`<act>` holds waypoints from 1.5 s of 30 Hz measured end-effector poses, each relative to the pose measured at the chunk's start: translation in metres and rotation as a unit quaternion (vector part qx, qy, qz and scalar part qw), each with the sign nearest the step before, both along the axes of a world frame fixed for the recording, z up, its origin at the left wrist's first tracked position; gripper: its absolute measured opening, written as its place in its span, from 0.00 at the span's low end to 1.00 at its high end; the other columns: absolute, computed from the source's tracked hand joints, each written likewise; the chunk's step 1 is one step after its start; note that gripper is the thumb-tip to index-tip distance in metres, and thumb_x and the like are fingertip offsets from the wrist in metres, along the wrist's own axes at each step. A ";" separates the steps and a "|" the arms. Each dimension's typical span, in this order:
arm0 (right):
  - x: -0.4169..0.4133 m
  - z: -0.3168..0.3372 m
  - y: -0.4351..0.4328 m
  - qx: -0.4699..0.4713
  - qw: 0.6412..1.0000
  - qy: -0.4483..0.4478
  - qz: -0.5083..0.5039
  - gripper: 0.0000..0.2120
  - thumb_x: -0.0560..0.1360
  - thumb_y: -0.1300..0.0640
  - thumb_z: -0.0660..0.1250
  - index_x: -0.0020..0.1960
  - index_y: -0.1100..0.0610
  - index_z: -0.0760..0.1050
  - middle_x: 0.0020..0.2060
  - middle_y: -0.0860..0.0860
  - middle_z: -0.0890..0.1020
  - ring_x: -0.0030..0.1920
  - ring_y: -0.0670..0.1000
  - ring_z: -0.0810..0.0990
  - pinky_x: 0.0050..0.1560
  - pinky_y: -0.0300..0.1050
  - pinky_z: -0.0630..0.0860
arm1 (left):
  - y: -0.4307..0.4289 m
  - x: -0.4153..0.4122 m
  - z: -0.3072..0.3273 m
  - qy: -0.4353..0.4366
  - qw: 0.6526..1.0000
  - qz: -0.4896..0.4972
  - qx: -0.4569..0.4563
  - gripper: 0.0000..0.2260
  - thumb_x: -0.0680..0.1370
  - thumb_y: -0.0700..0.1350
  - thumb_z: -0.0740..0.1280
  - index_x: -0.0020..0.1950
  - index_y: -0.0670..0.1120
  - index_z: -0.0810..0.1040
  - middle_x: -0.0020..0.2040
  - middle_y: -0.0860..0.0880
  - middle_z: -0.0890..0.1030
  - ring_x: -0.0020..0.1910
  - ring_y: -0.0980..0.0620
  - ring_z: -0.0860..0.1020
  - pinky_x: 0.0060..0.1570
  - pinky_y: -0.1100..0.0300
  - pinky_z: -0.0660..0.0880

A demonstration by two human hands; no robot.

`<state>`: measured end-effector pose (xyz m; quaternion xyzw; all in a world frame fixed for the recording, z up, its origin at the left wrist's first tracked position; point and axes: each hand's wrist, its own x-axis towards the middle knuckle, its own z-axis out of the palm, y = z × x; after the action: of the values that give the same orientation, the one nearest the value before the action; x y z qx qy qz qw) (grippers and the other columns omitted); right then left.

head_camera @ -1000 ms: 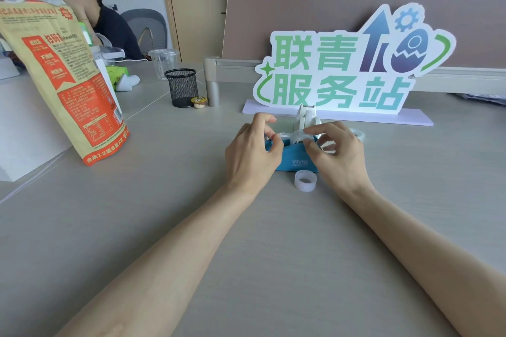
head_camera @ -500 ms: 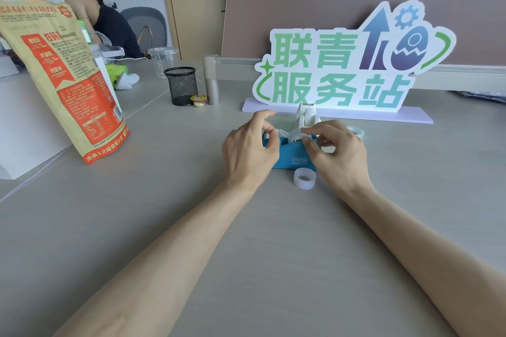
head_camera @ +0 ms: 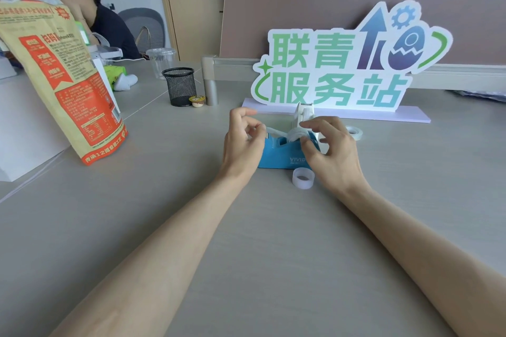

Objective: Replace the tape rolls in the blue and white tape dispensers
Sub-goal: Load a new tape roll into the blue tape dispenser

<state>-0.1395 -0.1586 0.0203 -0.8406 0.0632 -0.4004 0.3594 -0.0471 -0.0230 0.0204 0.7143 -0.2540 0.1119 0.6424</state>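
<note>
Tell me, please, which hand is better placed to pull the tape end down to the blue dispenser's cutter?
Left, probably: the left hand already pinches the tape end, while the right hand steadies the roll.

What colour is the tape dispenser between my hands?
Blue tape dispenser, best seen in the head view.

The blue tape dispenser [head_camera: 276,154] stands upright with a tape roll [head_camera: 297,134] seated in it; the white dispenser [head_camera: 304,115] stands just behind, an empty core [head_camera: 302,178] in front, another roll [head_camera: 354,133] to its right.
</note>
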 end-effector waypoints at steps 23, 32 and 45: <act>0.004 -0.003 -0.004 0.005 1.000 0.025 -0.006 0.12 0.74 0.61 0.65 0.56 0.56 0.79 0.55 0.49 0.80 0.54 0.50 0.77 0.56 0.51 0.76 | 0.001 0.004 -0.003 0.000 0.993 0.112 0.031 0.08 0.77 0.37 0.53 0.53 0.47 0.57 0.46 0.43 0.73 0.42 0.45 0.71 0.46 0.44 0.72; 0.005 -0.005 -0.004 -0.035 0.999 0.029 0.000 0.13 0.76 0.61 0.65 0.59 0.57 0.78 0.55 0.51 0.81 0.57 0.52 0.76 0.56 0.50 0.75 | 0.000 0.003 -0.003 -0.008 0.989 0.146 0.028 0.08 0.76 0.38 0.54 0.51 0.48 0.57 0.46 0.44 0.73 0.41 0.44 0.71 0.44 0.46 0.72; 0.006 -0.006 -0.005 -0.045 0.999 0.027 -0.005 0.13 0.75 0.62 0.66 0.60 0.57 0.79 0.56 0.51 0.81 0.58 0.52 0.76 0.55 0.44 0.73 | 0.001 0.000 -0.003 -0.028 0.973 0.201 0.108 0.07 0.77 0.39 0.57 0.52 0.46 0.60 0.42 0.52 0.72 0.52 0.41 0.73 0.41 0.53 0.69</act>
<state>-0.1335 -0.1636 0.0146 -0.8661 0.0591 -0.3815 0.3175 -0.0471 -0.0216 0.0174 0.8124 -0.1340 0.2308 0.5184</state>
